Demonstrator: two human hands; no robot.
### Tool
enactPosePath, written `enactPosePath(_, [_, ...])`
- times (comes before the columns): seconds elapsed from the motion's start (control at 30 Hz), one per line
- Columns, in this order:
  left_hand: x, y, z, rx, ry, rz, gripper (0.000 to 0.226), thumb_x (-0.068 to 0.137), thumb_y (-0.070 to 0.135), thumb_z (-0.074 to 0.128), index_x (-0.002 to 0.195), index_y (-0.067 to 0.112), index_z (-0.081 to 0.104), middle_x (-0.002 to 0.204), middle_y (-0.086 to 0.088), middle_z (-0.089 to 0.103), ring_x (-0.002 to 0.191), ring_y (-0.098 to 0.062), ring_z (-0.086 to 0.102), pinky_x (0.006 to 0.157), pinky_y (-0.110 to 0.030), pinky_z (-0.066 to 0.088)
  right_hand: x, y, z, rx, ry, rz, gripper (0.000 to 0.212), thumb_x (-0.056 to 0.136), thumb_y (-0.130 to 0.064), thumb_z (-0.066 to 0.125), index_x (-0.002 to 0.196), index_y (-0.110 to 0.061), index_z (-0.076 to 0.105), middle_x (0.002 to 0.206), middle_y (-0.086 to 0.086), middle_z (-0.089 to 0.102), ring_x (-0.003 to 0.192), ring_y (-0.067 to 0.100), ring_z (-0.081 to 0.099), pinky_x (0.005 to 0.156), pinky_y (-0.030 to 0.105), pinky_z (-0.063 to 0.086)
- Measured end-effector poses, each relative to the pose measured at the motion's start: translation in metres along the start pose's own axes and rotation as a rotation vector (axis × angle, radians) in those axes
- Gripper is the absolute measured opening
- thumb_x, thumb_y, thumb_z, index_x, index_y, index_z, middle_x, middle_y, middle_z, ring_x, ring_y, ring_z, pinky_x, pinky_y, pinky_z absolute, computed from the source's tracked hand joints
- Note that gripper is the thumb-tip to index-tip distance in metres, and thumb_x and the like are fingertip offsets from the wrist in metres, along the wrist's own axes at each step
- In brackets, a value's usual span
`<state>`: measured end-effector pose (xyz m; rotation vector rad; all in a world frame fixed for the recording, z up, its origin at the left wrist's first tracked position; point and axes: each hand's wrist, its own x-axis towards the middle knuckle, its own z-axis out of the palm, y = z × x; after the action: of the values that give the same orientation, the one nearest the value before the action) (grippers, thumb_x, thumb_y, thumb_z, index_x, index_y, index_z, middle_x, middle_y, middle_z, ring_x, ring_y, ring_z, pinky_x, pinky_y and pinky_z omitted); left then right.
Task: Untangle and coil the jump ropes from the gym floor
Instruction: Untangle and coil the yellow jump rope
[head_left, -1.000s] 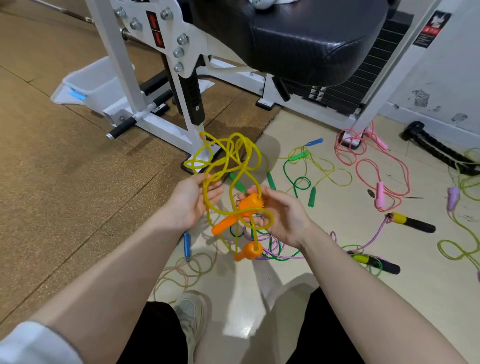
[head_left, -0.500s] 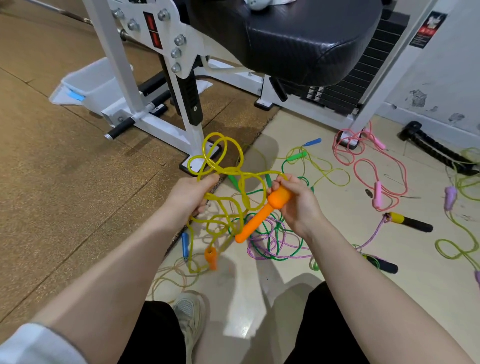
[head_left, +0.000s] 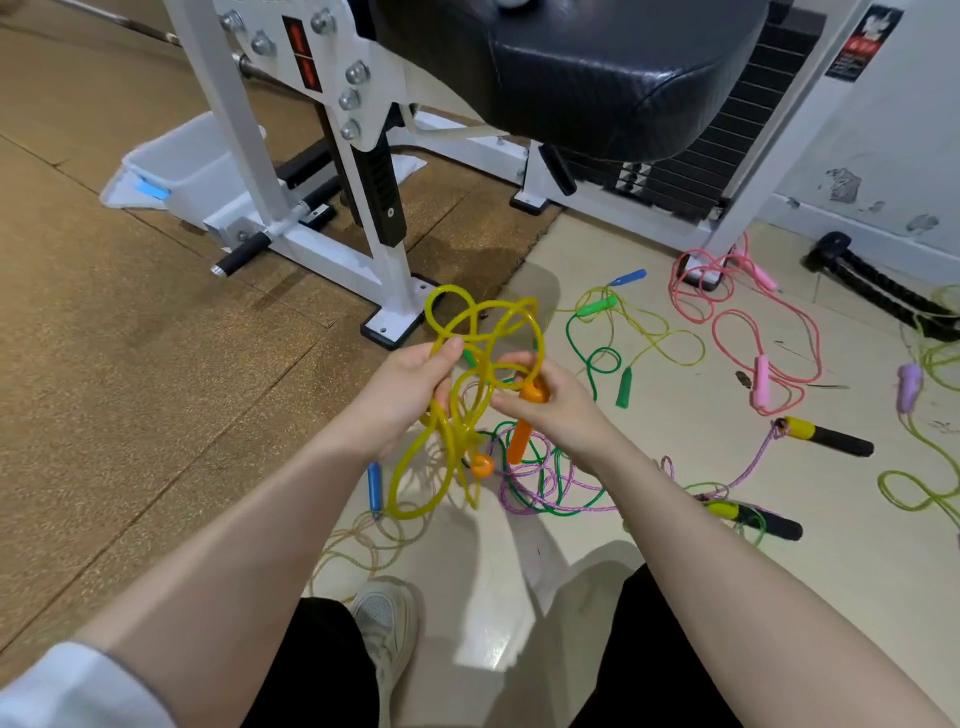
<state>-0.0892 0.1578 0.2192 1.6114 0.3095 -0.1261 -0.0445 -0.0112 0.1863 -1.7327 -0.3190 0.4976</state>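
Two hands (head_left: 410, 389) (head_left: 550, 405) grip one yellow rope (head_left: 467, 332), two orange handles (head_left: 522, 436).

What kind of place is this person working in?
Most likely a gym. A white weight machine with a black padded seat and a weight stack stands on brown rubber flooring, and jump ropes, such as a pink one, lie on the floor.

The right hand (head_left: 550, 405) covers the orange handle's (head_left: 521, 439) top; at three o'clock the lime rope (head_left: 930, 467) runs off frame, and the wall sticker's (head_left: 860, 44) print is perhaps too blurred to read.
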Motion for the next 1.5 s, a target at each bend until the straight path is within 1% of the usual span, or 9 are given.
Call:
enactPosePath(0.13, [-0.004, 0.005, 0.009, -0.073, -0.086, 0.02, 0.033, 0.101, 0.023, 0.035, 0.074, 0.013, 0.053, 0.04, 0.006, 0.054, 0.036, 0.0, 0.05, 0.04, -0.011, 0.038, -0.004, -0.004, 0.008, 0.07, -0.149, -0.02, 0.023, 0.087, 0.0, 0.06, 0.087, -0.023, 0.056, 0.06, -0.023, 0.058, 0.059, -0.007, 0.051, 0.061, 0.007, 0.039])
enactPosePath(0.33, [-0.003, 0.001, 0.009, -0.113, -0.143, -0.024, 0.034, 0.102, 0.023, 0.032, 0.072, 0.01, 0.043, 0.043, 0.004, 0.055, 0.04, -0.002, 0.052, 0.045, -0.013, 0.042, -0.001, -0.007, 0.019, 0.235, -0.11, -0.027, 0.012, 0.084, -0.015, 0.061, 0.087, -0.023, 0.069, 0.083, 0.002, 0.066, 0.081, 0.014, 0.06, 0.08, 0.028, 0.046])
enactPosePath(0.5, [0.004, -0.015, 0.007, 0.233, -0.098, -0.018, 0.026, 0.094, 0.04, 0.05, 0.094, 0.014, 0.054, 0.069, -0.002, 0.06, 0.055, -0.01, 0.055, 0.048, -0.022, 0.043, 0.0, -0.009, 0.016, 0.437, -0.028, -0.006, 0.024, 0.071, -0.003, 0.056, 0.061, -0.02, 0.069, 0.062, -0.003, 0.062, 0.057, 0.011, 0.059, 0.06, 0.026, 0.048])
enactPosePath(0.6, [0.003, -0.018, 0.012, 0.227, -0.102, -0.063, 0.019, 0.096, 0.039, 0.048, 0.105, 0.025, 0.057, 0.085, 0.004, 0.064, 0.065, -0.006, 0.06, 0.053, -0.021, 0.044, 0.001, -0.012, 0.016, 0.467, -0.023, -0.04, 0.015, 0.07, -0.004, 0.063, 0.083, -0.011, 0.059, 0.07, 0.002, 0.067, 0.066, 0.02, 0.063, 0.067, 0.037, 0.052])
enactPosePath(0.67, [0.001, -0.014, 0.016, 0.21, -0.102, -0.139, 0.022, 0.098, 0.04, 0.042, 0.104, 0.026, 0.057, 0.085, 0.001, 0.061, 0.059, -0.008, 0.053, 0.049, -0.02, 0.04, 0.003, -0.013, 0.014, 0.382, 0.028, -0.04, 0.04, 0.062, -0.014, 0.073, 0.092, -0.002, 0.049, 0.078, 0.014, 0.06, 0.075, 0.029, 0.057, 0.073, 0.046, 0.047])
enactPosePath(0.8, [0.002, -0.008, 0.014, 0.103, -0.054, -0.195, 0.029, 0.099, 0.03, 0.043, 0.076, 0.02, 0.057, 0.057, 0.006, 0.046, 0.041, -0.006, 0.036, 0.04, -0.016, 0.031, 0.004, -0.012, 0.014, -0.041, 0.037, -0.157, 0.019, 0.065, -0.022, 0.073, 0.06, -0.019, 0.055, 0.061, 0.007, 0.054, 0.061, 0.019, 0.052, 0.059, 0.04, 0.044])
enactPosePath(1.0, [-0.001, 0.002, 0.012, -0.038, -0.141, -0.302, 0.039, 0.099, 0.022, 0.042, 0.061, 0.011, 0.047, 0.038, 0.007, 0.046, 0.027, -0.004, 0.034, 0.029, -0.01, 0.024, 0.006, -0.01, 0.018, -0.325, 0.066, -0.427, 0.011, 0.07, -0.043, 0.067, 0.069, -0.039, 0.057, 0.064, -0.019, 0.053, 0.073, 0.0, 0.048, 0.069, 0.019, 0.038])
enactPosePath(1.27, [0.004, -0.011, 0.028, 0.143, 0.015, -0.327, 0.017, 0.1, 0.026, 0.037, 0.109, 0.017, 0.047, 0.088, -0.005, 0.047, 0.048, -0.011, 0.041, 0.045, -0.023, 0.046, 0.01, -0.022, 0.035, 0.032, 0.232, -0.262, 0.023, 0.074, -0.013, 0.05, 0.071, 0.01, 0.049, 0.073, 0.002, 0.043, 0.067, 0.006, 0.043, 0.063, 0.014, 0.038])
enactPosePath(1.5, [-0.001, -0.004, 0.01, -0.092, -0.165, -0.322, 0.018, 0.098, 0.027, 0.045, 0.103, 0.017, 0.058, 0.071, -0.002, 0.071, 0.058, -0.015, 0.067, 0.058, -0.026, 0.056, 0.007, -0.009, 0.033, 0.481, 0.257, -0.009, 0.009, 0.094, -0.01, 0.052, 0.091, -0.018, 0.049, 0.081, 0.007, 0.056, 0.07, 0.013, 0.059, 0.065, 0.027, 0.052])
